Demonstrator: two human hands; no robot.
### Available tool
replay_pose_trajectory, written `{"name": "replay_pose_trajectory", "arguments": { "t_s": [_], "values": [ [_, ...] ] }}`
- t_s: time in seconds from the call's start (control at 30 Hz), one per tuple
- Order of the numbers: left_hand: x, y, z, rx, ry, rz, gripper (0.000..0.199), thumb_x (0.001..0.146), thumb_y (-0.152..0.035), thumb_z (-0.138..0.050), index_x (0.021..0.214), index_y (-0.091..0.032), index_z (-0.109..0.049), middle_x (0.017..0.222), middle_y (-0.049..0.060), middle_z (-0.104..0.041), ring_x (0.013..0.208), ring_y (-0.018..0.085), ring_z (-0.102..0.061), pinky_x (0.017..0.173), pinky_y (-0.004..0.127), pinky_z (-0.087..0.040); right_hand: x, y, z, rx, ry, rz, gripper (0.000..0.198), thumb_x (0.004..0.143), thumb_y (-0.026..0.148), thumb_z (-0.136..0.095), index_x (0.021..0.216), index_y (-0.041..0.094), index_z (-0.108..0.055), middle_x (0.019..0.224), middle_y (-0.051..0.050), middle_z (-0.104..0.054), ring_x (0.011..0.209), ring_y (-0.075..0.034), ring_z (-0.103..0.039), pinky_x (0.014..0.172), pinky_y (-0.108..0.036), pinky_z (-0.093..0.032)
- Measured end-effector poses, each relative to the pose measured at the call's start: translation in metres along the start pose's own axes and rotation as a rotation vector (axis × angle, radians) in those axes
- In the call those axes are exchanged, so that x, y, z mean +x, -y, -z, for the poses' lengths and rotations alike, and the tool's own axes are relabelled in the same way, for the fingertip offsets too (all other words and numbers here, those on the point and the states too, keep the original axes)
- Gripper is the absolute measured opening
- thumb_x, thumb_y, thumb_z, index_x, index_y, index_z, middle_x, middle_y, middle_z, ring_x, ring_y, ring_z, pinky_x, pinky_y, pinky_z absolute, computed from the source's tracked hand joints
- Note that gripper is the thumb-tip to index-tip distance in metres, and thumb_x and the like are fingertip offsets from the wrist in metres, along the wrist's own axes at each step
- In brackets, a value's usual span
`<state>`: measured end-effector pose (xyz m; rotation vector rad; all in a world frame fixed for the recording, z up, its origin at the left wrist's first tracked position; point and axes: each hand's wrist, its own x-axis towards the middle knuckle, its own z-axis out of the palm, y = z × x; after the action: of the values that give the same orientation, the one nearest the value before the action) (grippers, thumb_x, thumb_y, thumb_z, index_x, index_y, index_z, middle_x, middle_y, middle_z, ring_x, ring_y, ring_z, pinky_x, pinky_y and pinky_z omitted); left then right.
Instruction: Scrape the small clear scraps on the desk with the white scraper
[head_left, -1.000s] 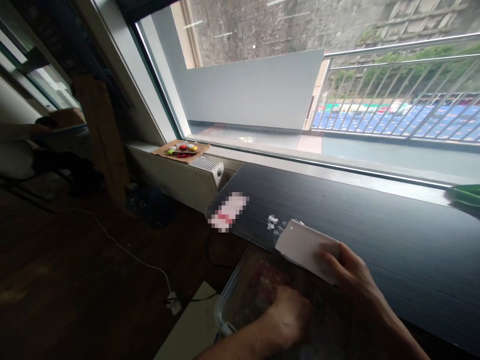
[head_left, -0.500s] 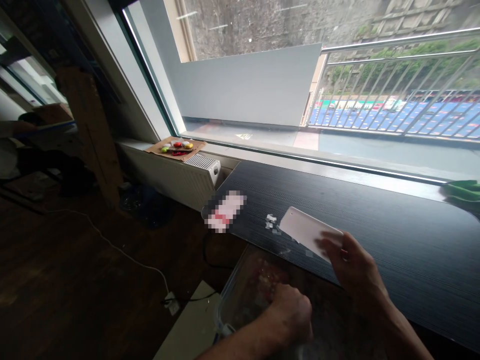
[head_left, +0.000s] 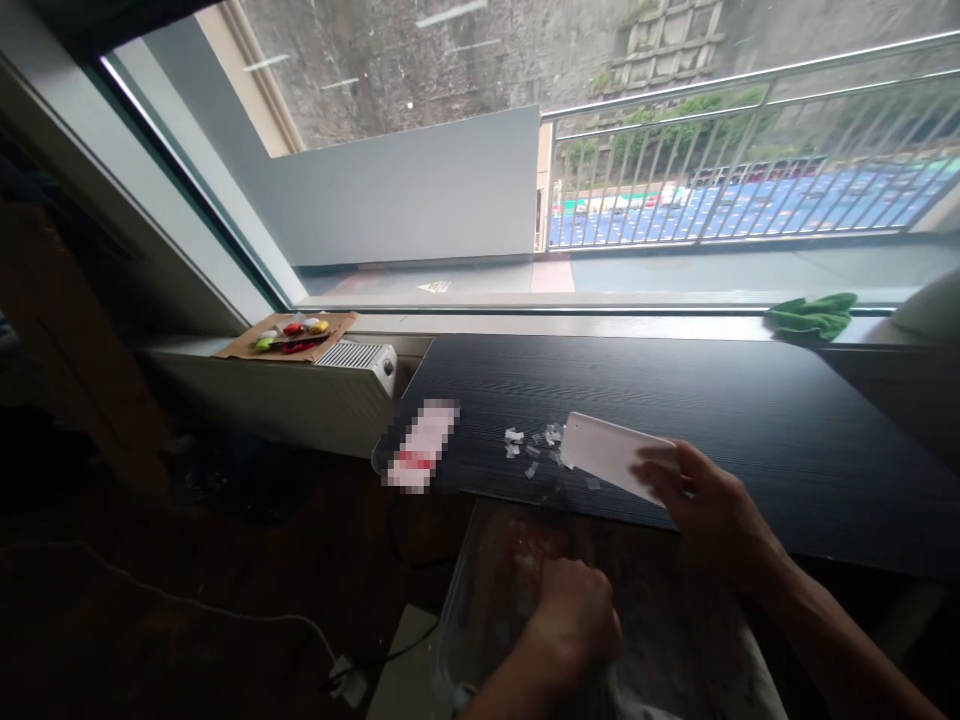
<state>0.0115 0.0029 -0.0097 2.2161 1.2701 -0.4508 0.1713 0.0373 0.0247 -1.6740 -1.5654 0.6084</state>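
Observation:
My right hand (head_left: 709, 495) grips the right end of a pale pink flat card (head_left: 611, 450), thumb and fingers on either side of it. The card is oblong, with a small hole near its far left corner, and is held tilted over the dark tabletop (head_left: 600, 375). Small clear and whitish scraps (head_left: 532, 445) lie scattered beside its left end. Below the table edge my left hand (head_left: 577, 605) is closed in a fist over a clear plastic tub (head_left: 456, 615). Whatever its fingers hold is hidden. Something reddish shows dimly inside the tub.
A blurred-out pink and red item (head_left: 421, 445) lies at the table's left end. On the radiator (head_left: 330, 400) rests cardboard (head_left: 244, 340) with several colourful pieces. A green cloth (head_left: 814, 315) sits on the windowsill. A white cable (head_left: 225, 612) crosses the floor.
The view has turned to the right, bringing the green cloth fully into sight. More scraps show by the card. Both hands keep nearly the same pose.

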Motion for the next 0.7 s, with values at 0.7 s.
{"name": "replay_pose_trajectory", "arguments": {
  "t_s": [0.7],
  "values": [
    [0.010,0.008,-0.005,0.041,0.037,0.023,0.034,0.076,-0.021,-0.045,0.096,-0.012,-0.070,0.096,0.016,-0.069,0.092,0.028,-0.063,0.081,0.036,-0.047,-0.035,-0.006,-0.023,0.068,-0.011,0.149,0.024,0.086,0.033,-0.048,0.099,0.020,-0.063,0.087,-0.004,-0.069,0.073,-0.017,-0.063,0.065,-0.027,-0.050]
  ]
}}
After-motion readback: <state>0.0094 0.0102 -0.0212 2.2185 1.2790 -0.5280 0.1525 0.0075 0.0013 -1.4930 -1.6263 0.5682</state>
